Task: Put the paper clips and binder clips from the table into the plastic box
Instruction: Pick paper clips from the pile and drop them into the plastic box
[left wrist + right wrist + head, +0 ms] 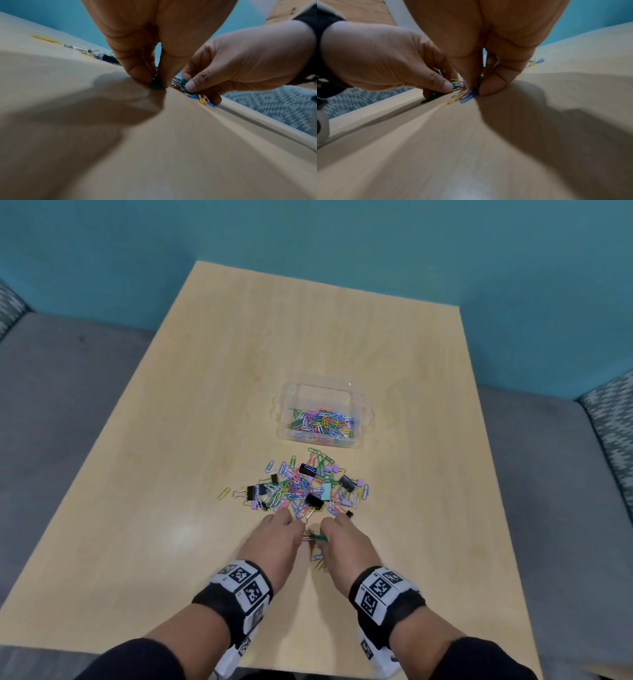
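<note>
A clear plastic box (359, 405) sits mid-table and holds several coloured paper clips (320, 422). In front of it lies a loose pile of paper clips and black binder clips (303, 487). Just nearer than the pile, my left hand (279, 534) and right hand (339, 537) are side by side, fingers curled down onto the table. The left hand (157, 81) pinches a dark green clip (157, 85) against the tabletop. The right hand (476, 88) pinches a small bunch of clips (181, 81), with blue and yellow clips (465, 98) lying under its fingers.
The light wooden table (171, 508) stands between grey seats, with a patterned cushion (613, 419) to the right and a teal wall behind. A stray yellow paper clip (224, 493) lies at the pile's left. The table's near edge is close behind my wrists.
</note>
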`<state>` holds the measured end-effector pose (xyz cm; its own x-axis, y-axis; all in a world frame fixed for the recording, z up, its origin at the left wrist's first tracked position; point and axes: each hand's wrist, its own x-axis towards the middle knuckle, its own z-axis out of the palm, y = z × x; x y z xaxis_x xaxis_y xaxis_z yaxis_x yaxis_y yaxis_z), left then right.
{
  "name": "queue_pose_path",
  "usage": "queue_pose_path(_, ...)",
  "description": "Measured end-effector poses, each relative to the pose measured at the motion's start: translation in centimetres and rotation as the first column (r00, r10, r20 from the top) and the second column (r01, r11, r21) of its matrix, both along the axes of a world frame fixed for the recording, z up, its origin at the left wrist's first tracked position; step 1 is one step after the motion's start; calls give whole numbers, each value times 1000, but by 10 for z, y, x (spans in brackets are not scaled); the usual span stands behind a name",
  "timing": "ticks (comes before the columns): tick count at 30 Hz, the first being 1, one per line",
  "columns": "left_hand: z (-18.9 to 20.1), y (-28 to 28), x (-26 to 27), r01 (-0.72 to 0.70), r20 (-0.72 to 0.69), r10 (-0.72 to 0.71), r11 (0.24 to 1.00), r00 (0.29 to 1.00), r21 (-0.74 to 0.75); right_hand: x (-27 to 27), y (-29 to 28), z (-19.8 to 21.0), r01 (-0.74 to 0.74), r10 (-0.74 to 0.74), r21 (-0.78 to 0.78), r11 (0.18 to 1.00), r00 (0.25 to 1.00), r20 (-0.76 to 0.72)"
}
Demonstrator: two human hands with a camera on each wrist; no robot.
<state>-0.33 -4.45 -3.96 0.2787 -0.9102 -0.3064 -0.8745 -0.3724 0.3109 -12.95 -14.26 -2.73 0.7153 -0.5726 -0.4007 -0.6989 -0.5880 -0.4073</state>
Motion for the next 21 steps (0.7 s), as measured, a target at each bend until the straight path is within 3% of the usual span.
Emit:
queue_pose_path(12, 27, -8, 10, 9, 23, -13, 985, 1000, 174, -17, -29, 2, 28, -36, 126, 992, 998, 58)
queue_pose_path(17, 35, -11, 13, 75, 73, -93, 974, 993, 214, -19, -41, 4, 34, -48, 150, 988, 995, 92)
queue_pose_path(21, 33, -12, 18, 116, 74, -130, 980, 989, 164, -16, -49, 8, 55, -74, 181, 982, 992, 102)
